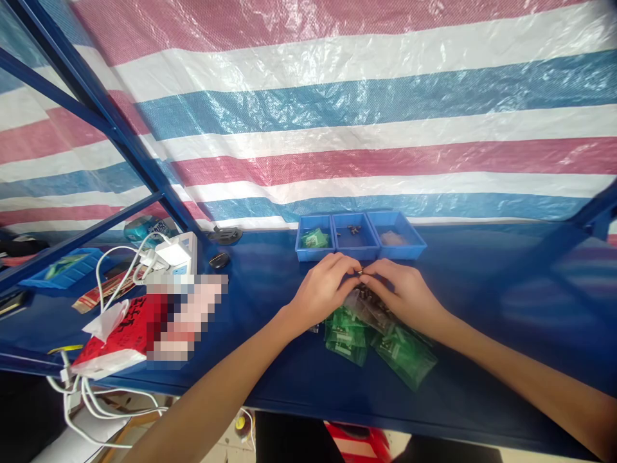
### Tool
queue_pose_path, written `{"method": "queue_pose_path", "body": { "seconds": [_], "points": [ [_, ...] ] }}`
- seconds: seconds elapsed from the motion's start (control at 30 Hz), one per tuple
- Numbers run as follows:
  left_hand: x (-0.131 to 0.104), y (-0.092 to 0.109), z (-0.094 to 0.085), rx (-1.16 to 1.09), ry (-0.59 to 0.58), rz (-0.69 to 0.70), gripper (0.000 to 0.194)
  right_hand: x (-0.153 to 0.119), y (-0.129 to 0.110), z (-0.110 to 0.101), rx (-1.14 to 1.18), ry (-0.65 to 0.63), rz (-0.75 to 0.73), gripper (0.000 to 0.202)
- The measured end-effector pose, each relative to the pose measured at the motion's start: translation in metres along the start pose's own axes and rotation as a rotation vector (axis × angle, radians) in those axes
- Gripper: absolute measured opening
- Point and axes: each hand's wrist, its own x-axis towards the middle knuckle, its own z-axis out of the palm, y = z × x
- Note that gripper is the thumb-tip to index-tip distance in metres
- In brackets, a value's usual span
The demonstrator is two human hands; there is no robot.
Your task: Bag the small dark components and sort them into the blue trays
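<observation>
My left hand (324,288) and my right hand (403,292) meet at the fingertips above the blue table. Both are closed in a pinch on a small metal part (360,272), too small to make out well. Just under the hands lies a clear bag of small dark parts (370,307). Green plastic packets (346,337) are piled below my left hand, and another green packet (405,355) lies below my right hand. Behind the hands stand three blue bins: the left bin (315,239) holds green packets, the middle bin (355,238) a few metal parts, the right bin (393,238) something pale.
At the left are a white power strip (186,257) with cables, a red bag (137,325), a black mouse-like object (219,260) and a blue tray (65,268). A blue metal frame (113,128) rises at the left, with a striped sheet (366,109) behind the table.
</observation>
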Motion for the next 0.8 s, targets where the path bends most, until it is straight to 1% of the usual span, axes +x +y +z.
{"method": "queue_pose_path", "body": {
  "seconds": [0.1, 0.3, 0.47, 0.53, 0.7, 0.8],
  "points": [
    [0.0001, 0.0008, -0.0003, 0.000, 0.002, -0.004, 0.014, 0.0010, -0.0006, -0.0002, 0.013, 0.012, -0.009, 0.019],
    [-0.0001, 0.0036, 0.0007, -0.015, -0.027, -0.025, 0.020, 0.0014, -0.0035, -0.0031, 0.018, 0.003, -0.037, 0.028],
    [0.0008, 0.0070, -0.0030, -0.041, -0.039, -0.098, 0.023, -0.0008, -0.0019, -0.0054, 0.031, 0.010, -0.008, 0.015],
    [0.0013, 0.0082, -0.0042, -0.052, -0.062, -0.109, 0.025, -0.0016, 0.0001, -0.0047, 0.011, 0.020, -0.010, 0.015],
    [0.0019, 0.0088, -0.0030, -0.082, -0.088, -0.106, 0.026, -0.0026, 0.0032, -0.0025, -0.095, 0.045, -0.147, 0.017],
    [0.0020, 0.0072, -0.0011, -0.104, -0.105, -0.104, 0.027, -0.0029, 0.0040, -0.0040, -0.136, 0.043, -0.190, 0.016]
  ]
}}
